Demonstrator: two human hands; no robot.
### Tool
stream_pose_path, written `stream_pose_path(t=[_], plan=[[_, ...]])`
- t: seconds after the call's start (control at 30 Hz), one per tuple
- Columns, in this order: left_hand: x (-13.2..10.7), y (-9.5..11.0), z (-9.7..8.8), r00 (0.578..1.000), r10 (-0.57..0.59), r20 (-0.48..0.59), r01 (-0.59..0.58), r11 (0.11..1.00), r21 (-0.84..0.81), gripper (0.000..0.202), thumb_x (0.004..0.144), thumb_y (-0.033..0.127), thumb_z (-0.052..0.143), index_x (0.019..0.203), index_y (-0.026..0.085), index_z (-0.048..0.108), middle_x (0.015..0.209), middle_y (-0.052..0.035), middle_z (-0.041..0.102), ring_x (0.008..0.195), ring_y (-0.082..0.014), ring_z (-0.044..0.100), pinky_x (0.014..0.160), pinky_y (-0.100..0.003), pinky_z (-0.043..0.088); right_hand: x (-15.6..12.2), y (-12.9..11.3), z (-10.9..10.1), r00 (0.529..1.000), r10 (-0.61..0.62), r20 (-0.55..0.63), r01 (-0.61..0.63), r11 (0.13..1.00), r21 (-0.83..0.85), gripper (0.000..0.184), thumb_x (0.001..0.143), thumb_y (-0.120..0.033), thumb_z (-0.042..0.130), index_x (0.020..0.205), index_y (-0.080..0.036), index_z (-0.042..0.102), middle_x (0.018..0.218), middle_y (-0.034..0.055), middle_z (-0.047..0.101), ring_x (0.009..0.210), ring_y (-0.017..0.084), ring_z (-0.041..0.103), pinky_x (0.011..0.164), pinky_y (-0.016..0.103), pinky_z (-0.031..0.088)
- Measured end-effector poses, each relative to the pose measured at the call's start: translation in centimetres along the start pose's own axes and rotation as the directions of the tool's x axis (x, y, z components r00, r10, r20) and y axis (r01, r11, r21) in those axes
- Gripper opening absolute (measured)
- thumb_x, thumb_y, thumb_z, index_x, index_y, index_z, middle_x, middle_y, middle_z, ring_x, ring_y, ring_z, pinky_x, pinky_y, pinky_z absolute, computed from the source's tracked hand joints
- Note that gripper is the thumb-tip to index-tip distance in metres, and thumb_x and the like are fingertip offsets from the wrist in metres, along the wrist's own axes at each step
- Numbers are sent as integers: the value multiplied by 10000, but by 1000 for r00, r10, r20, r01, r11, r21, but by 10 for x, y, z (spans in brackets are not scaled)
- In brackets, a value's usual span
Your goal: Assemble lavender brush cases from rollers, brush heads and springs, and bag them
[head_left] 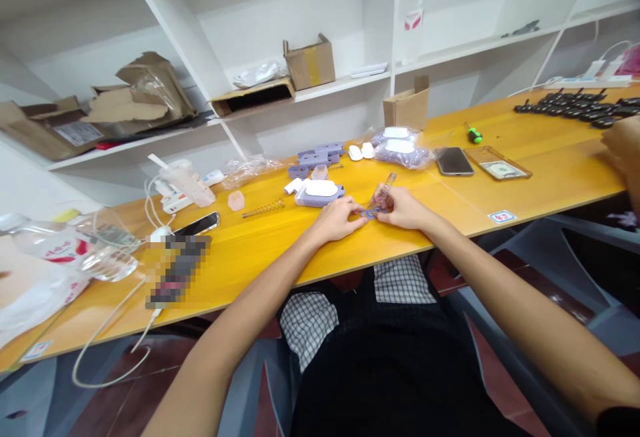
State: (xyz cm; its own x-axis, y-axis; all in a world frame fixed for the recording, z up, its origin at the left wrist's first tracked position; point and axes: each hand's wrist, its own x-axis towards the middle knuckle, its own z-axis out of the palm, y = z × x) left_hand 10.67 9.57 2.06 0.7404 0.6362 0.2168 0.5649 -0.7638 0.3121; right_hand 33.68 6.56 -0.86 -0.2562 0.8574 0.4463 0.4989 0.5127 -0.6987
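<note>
My left hand (337,219) and my right hand (403,208) meet over the yellow table (550,163), both pinching a small purple plastic part (373,210) between their fingertips. A coiled spring (386,186) sticks up from between my right fingers. Just beyond my left hand lies a purple-and-white device (320,192). Further back sit more purple parts (317,157) and two small white pieces (361,151). Another loose spring (263,208) lies to the left.
A phone (454,161), a clear tray with a banknote (497,163), a green screwdriver (473,133), bagged parts (400,147) and black items (580,105) lie right. Left are a water bottle (70,250), a second phone (197,225) and cables. Another person's hand (625,150) shows far right. Cardboard boxes fill the shelves.
</note>
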Motion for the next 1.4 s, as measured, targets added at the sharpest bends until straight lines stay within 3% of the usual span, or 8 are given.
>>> stream_pose_path(t=[0.23, 0.43, 0.6, 0.73, 0.83, 1.0, 1.13, 1.4], plan=[[0, -2, 1, 1000, 22, -4, -22, 1000, 2, 333, 956, 423, 653, 1156, 195, 788, 1022, -70, 698, 864, -209, 650, 810, -334, 509, -1, -2, -1, 999, -37, 13, 37, 996, -80, 253, 717, -188, 683, 961, -221, 623, 713, -9, 599, 632, 192, 569, 605, 326, 436], [0, -1, 2, 1000, 20, -14, -20, 1000, 6, 323, 953, 410, 650, 1140, 186, 788, 1012, -69, 700, 856, -208, 648, 801, -331, 505, -2, -7, -2, 999, -51, 13, 52, 988, -144, 188, 722, -157, 646, 864, -243, 557, 654, -25, 556, 584, 181, 523, 579, 325, 392], [0, -2, 2, 1000, 27, -15, -27, 1000, 5, 319, 953, 409, 647, 1126, 181, 789, 1002, -70, 695, 841, -204, 642, 794, -329, 501, -2, -6, 0, 998, -61, 19, 63, 994, -90, 217, 726, -154, 655, 859, -262, 523, 736, -11, 618, 621, 193, 559, 603, 335, 420], [1, -3, 3, 999, 29, -12, -29, 1000, 11, 327, 947, 423, 656, 1140, 195, 788, 984, -67, 685, 838, -207, 638, 784, -328, 500, 0, -2, 2, 994, -110, -25, 109, 993, -48, 273, 762, -277, 753, 833, -267, 490, 880, 30, 673, 790, 235, 620, 729, 373, 480], [1, -4, 3, 999, 31, -13, -31, 999, 12, 335, 948, 430, 655, 1152, 199, 787, 981, -66, 682, 846, -209, 638, 782, -326, 498, 1, 0, 3, 994, -88, -65, 88, 996, -12, 375, 764, -354, 811, 782, -266, 447, 869, 29, 676, 776, 229, 609, 727, 375, 477], [0, -2, 3, 999, 31, -14, -31, 999, 6, 345, 958, 422, 643, 1171, 191, 784, 1003, -70, 693, 840, -205, 639, 797, -332, 495, 3, -1, 1, 986, -96, -139, 96, 995, -7, 403, 776, -316, 809, 724, -266, 413, 831, 28, 668, 707, 210, 569, 702, 373, 458], [0, -2, 2, 999, 31, -13, -31, 1000, 5, 330, 959, 417, 641, 1160, 200, 786, 1002, -68, 691, 854, -208, 642, 812, -334, 499, 2, -2, 0, 972, -130, -196, 129, 991, -20, 401, 746, -255, 795, 693, -262, 398, 934, 56, 697, 811, 234, 625, 745, 384, 484], [1, -4, 4, 999, 31, -16, -31, 999, 10, 332, 955, 416, 647, 1164, 199, 786, 1002, -73, 694, 862, -215, 647, 792, -332, 500, -1, -5, 4, 990, -45, -135, 56, 995, 81, 386, 701, -236, 792, 714, -263, 407, 840, 27, 705, 721, 208, 607, 665, 351, 468]])
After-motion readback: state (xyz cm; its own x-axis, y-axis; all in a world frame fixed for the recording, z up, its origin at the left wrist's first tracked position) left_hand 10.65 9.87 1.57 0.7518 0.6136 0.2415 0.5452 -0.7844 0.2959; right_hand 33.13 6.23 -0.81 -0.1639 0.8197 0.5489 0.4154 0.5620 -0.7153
